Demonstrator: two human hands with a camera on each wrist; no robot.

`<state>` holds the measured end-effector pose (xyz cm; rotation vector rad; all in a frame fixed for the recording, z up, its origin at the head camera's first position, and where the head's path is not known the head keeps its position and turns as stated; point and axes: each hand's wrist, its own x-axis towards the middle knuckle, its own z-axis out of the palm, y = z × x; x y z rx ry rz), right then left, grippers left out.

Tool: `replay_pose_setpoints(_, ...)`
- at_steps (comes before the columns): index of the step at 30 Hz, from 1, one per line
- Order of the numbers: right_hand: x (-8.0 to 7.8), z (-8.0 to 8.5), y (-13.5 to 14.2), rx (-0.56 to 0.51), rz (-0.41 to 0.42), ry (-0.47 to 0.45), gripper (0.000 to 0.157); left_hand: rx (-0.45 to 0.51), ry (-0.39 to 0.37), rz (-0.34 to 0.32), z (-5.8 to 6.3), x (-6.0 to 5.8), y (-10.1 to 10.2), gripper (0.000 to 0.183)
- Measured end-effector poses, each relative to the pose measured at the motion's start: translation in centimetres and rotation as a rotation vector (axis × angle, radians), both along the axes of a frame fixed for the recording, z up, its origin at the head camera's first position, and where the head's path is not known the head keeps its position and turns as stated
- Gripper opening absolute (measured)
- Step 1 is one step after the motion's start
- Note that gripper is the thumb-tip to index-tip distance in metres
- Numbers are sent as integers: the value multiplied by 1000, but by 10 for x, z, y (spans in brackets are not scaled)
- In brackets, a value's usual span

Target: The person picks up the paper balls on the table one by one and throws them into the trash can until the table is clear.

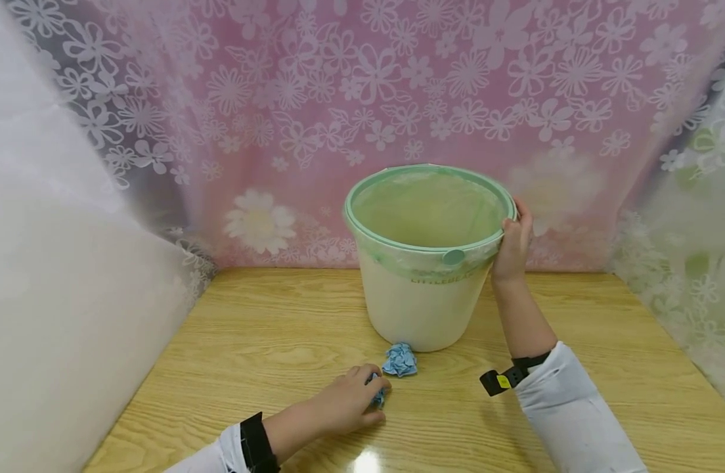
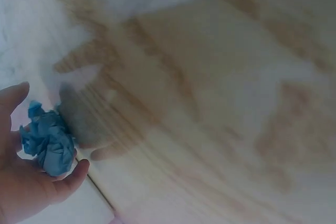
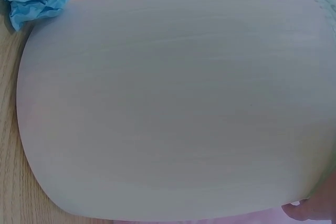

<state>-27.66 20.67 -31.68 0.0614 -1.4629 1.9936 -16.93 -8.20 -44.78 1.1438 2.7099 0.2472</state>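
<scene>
A white bucket (image 1: 418,305) with a green rim stands on the wooden table. My right hand (image 1: 514,246) grips its rim on the right side; only a fingertip (image 3: 299,211) shows at the lower right of the right wrist view. Low over the table in front, my left hand (image 1: 346,399) holds a crumpled blue paper ball (image 2: 50,140) between curled fingers and thumb. Another crumpled blue paper ball (image 1: 400,360) lies against the foot of the bucket, just beyond the left fingertips. The floor of the bucket is hidden from the head view.
A pink flowered curtain (image 1: 315,131) hangs right behind the bucket. White sheeting (image 1: 73,263) borders the wooden table (image 1: 250,328) on the left, and a pale flowered curtain (image 1: 687,263) on the right. Both wrists wear black straps.
</scene>
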Motion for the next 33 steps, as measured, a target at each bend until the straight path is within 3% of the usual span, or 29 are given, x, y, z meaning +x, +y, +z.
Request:
replay_pose_setpoints(13,3,1,0,-25,27,-3,53,-64,-13,-13,-6,-11,8,29)
replay_pose_setpoints(19,2,0,0,4,22,-8,51,-39,-62,13,-5,-14,8,24)
replay_pose_setpoints(27,0,2,0,4,5,0,51,-13,-166,73,0,-16,9,35)
replay_pose_setpoints(33,0,2,-1,-4,-9,5,51,-30,-148,77,2,-16,10,29)
